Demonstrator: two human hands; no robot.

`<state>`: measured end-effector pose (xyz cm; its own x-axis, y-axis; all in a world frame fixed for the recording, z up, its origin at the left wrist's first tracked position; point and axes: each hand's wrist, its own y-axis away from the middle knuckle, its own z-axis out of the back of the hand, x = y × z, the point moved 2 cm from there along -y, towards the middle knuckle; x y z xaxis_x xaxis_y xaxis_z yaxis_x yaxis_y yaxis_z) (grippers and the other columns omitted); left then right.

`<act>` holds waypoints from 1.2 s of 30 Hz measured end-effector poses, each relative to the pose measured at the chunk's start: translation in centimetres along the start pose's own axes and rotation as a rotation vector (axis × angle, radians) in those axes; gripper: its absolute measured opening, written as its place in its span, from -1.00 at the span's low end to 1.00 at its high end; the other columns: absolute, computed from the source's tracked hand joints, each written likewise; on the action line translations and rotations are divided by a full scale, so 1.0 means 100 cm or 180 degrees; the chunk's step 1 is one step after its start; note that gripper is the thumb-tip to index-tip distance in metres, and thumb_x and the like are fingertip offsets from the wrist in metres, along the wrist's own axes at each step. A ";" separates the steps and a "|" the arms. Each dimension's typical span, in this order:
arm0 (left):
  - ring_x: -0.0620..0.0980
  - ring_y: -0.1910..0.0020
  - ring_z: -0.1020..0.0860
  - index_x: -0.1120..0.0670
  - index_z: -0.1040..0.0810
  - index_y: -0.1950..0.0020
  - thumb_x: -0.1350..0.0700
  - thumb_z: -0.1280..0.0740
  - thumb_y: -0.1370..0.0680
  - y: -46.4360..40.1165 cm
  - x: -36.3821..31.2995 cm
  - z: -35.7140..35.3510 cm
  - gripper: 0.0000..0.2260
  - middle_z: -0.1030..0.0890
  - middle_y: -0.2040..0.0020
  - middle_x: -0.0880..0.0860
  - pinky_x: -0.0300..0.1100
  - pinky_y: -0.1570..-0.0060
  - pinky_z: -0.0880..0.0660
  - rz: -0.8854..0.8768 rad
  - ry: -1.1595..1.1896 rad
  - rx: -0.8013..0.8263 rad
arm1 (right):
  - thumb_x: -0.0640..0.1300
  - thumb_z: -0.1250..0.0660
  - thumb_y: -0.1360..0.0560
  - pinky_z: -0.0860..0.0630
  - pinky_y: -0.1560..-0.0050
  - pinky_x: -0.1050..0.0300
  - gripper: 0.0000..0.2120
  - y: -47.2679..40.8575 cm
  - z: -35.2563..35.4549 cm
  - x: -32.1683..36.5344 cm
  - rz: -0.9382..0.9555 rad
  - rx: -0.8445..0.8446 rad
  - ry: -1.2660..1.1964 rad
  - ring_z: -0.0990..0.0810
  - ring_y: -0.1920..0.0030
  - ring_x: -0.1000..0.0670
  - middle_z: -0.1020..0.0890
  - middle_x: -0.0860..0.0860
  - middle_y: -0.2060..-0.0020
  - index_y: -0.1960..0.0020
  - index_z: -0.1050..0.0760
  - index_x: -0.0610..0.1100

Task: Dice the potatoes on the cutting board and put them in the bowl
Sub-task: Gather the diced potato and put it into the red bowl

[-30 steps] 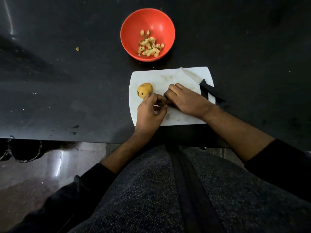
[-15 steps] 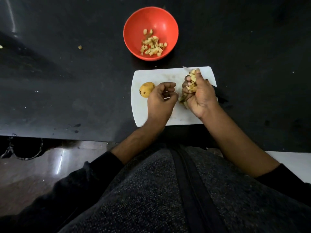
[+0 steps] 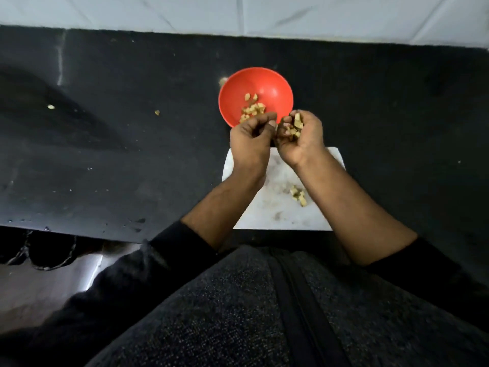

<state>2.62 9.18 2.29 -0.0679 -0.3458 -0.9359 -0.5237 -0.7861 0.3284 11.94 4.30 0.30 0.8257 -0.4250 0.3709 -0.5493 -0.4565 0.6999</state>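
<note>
A red bowl (image 3: 264, 82) with several potato cubes (image 3: 253, 108) in it stands on the black counter beyond the white cutting board (image 3: 280, 215). My right hand (image 3: 300, 139) is cupped around a heap of diced potato (image 3: 296, 124) at the bowl's near rim. My left hand (image 3: 251, 139) is beside it with fingers curled; whether it holds pieces is hidden. A few cubes (image 3: 299, 195) lie on the board between my forearms. The whole potato and the knife are hidden behind my arms or out of sight.
Loose potato scraps (image 3: 157, 112) lie on the black counter (image 3: 132, 154) left of the bowl, another scrap (image 3: 50, 107) further left. A pale tiled wall (image 3: 238, 14) runs along the back. The counter's front edge is close to my body.
Both hands have lifted off the cutting board and moved forward to the bowl's near rim, the right one carrying the diced potato. The camera has tilted forward.
</note>
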 end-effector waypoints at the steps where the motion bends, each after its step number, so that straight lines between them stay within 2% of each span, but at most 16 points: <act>1: 0.11 0.00 -0.69 0.25 -0.67 -0.09 0.35 -0.37 -0.57 -0.010 -0.007 -0.002 -0.85 -0.71 0.02 0.20 -0.01 -0.02 -0.66 0.0009 0.0020 -0.0110 | -0.27 -0.11 -0.52 -0.30 0.54 0.28 -0.71 -0.006 -0.014 0.001 0.0070 -0.0023 0.0044 -0.32 0.56 0.08 -0.36 -0.02 0.50 0.37 -0.33 -0.15; 4: 0.07 0.00 -0.70 0.20 -0.69 -0.05 0.33 -0.36 -0.57 -0.040 -0.024 -0.005 -0.86 -0.72 0.04 0.13 0.01 -0.07 -0.65 0.0060 -0.0053 -0.0387 | -0.26 -0.12 -0.54 -0.35 0.53 0.28 -0.69 -0.017 -0.052 0.005 0.0216 -0.0034 0.0202 -0.35 0.56 0.04 -0.38 -0.03 0.53 0.38 -0.34 -0.15; 7: 0.00 0.05 -0.70 0.10 -0.71 0.02 0.28 -0.34 -0.59 -0.069 -0.027 0.000 -0.83 -0.73 0.08 0.04 -0.01 0.00 -0.67 0.0193 -0.0272 -0.0577 | -0.19 -0.20 -0.54 -0.49 0.52 0.25 -0.76 -0.027 -0.069 0.004 0.0202 0.0004 0.0781 -0.54 0.57 0.02 -0.54 -0.07 0.55 0.28 -0.46 -0.23; 9: 0.01 0.06 -0.70 0.05 -0.72 0.04 0.24 -0.32 -0.59 -0.083 -0.023 0.004 -0.82 -0.73 0.10 0.02 0.03 0.02 -0.67 0.0249 -0.0358 -0.0607 | -0.10 -0.34 -0.40 -0.63 0.26 0.01 -0.77 -0.036 -0.070 0.001 0.0167 0.0056 0.1332 -0.69 0.31 -0.10 -0.67 -0.16 0.31 0.13 -0.60 -0.27; 10: 0.01 0.05 -0.70 0.04 -0.71 0.04 0.22 -0.32 -0.59 -0.088 -0.021 0.006 -0.82 -0.73 0.09 0.01 0.03 0.02 -0.67 0.0264 -0.0385 -0.0595 | -0.06 -0.36 -0.37 -0.62 0.16 -0.05 -0.75 -0.041 -0.068 0.001 0.0213 0.0002 0.1536 -0.70 0.22 -0.13 -0.68 -0.15 0.22 0.11 -0.63 -0.23; 12: -0.01 0.03 -0.70 0.03 -0.71 0.05 0.22 -0.30 -0.60 -0.091 -0.020 0.009 -0.81 -0.73 0.08 0.00 0.03 0.01 -0.67 0.0257 -0.0426 -0.0565 | -0.01 -0.29 -0.50 -0.61 0.20 0.07 -0.74 -0.044 -0.066 0.002 0.0436 -0.0043 0.1709 -0.69 0.24 -0.07 -0.69 -0.11 0.20 0.12 -0.64 -0.18; 14: -0.02 0.01 -0.69 0.04 -0.70 0.06 0.23 -0.30 -0.60 -0.090 -0.019 0.012 -0.80 -0.72 0.06 -0.01 0.02 0.00 -0.66 0.0250 -0.0414 -0.0565 | -0.01 -0.20 -0.60 -0.59 0.24 0.14 -0.66 -0.046 -0.065 0.003 0.0559 -0.0018 0.1807 -0.69 0.23 0.00 -0.72 -0.10 0.16 0.06 -0.66 -0.21; 17: -0.01 0.00 -0.69 0.05 -0.71 0.04 0.28 -0.35 -0.57 -0.090 -0.016 0.018 -0.82 -0.72 0.05 0.02 0.02 -0.03 -0.66 0.0256 -0.0376 -0.0556 | -0.11 -0.17 -0.63 -0.63 0.08 0.11 -0.69 -0.049 -0.064 0.005 0.0868 -0.0009 0.2017 -0.71 0.11 -0.03 -0.73 -0.13 0.11 -0.02 -0.64 -0.26; 20: 0.02 0.00 -0.69 0.08 -0.69 -0.02 0.28 -0.43 -0.52 -0.085 -0.015 0.023 -0.85 -0.72 0.06 0.05 0.04 -0.04 -0.65 0.0199 -0.0403 -0.0447 | -0.23 -0.19 -0.60 -0.63 0.06 0.12 -0.78 -0.049 -0.063 0.008 0.1312 -0.0041 0.2566 -0.72 0.10 -0.02 -0.72 -0.10 0.10 -0.07 -0.60 -0.23; 23: 0.00 0.01 -0.69 0.10 -0.67 -0.07 0.25 -0.47 -0.51 -0.072 -0.016 0.026 -0.84 -0.72 0.06 0.06 0.03 -0.04 -0.66 0.0082 -0.0423 -0.0369 | -0.18 -0.21 -0.62 -0.65 0.02 0.12 -0.81 -0.036 -0.060 0.016 0.1649 0.0093 0.2875 -0.71 0.07 0.03 -0.71 -0.05 0.06 -0.11 -0.58 -0.16; 27: -0.01 -0.01 -0.70 0.15 -0.66 -0.10 0.26 -0.45 -0.52 -0.044 -0.015 0.026 -0.83 -0.72 0.03 0.07 0.03 -0.08 -0.64 -0.0127 -0.0454 -0.0170 | -0.18 -0.16 -0.65 -0.64 -0.01 0.08 -0.75 -0.010 -0.038 0.027 0.1095 0.0275 0.2018 -0.70 0.04 -0.07 -0.71 -0.16 0.04 -0.13 -0.58 -0.26; 30: -0.02 -0.02 -0.69 0.17 -0.65 -0.11 0.27 -0.44 -0.53 -0.016 -0.006 0.024 -0.84 -0.72 0.01 0.07 -0.01 -0.13 -0.62 -0.0190 -0.0521 -0.0005 | -0.21 -0.19 -0.64 -0.62 0.03 0.15 -0.78 0.016 -0.006 0.036 0.0757 0.0139 0.1694 -0.68 0.07 -0.04 -0.69 -0.20 0.00 -0.12 -0.59 -0.27; 33: -0.06 -0.02 -0.68 0.14 -0.65 -0.12 0.25 -0.43 -0.54 0.014 0.018 0.022 -0.84 -0.72 0.01 0.02 -0.07 -0.14 -0.61 -0.0139 -0.0852 0.0378 | -0.21 -0.26 -0.62 -0.61 0.03 0.20 -0.82 0.041 0.039 0.040 0.0773 -0.0127 0.2246 -0.68 0.07 0.02 -0.71 -0.14 0.00 -0.10 -0.62 -0.21; 36: -0.13 -0.01 -0.66 0.12 -0.66 -0.15 0.25 -0.44 -0.53 0.037 0.047 0.018 -0.80 -0.70 -0.04 -0.03 -0.09 -0.08 -0.62 -0.0235 -0.1596 0.0852 | -0.22 -0.31 -0.59 -0.58 0.03 0.25 -0.86 0.058 0.087 0.037 0.1289 -0.0115 0.3564 -0.65 0.09 0.10 -0.71 -0.02 0.06 -0.06 -0.64 -0.16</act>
<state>-1.20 5.56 -1.10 -0.3832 0.0417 -0.9227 -0.7347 -0.6192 0.2772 10.72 -6.71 0.45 0.2556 0.3938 0.8830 -0.8067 -0.4165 0.4192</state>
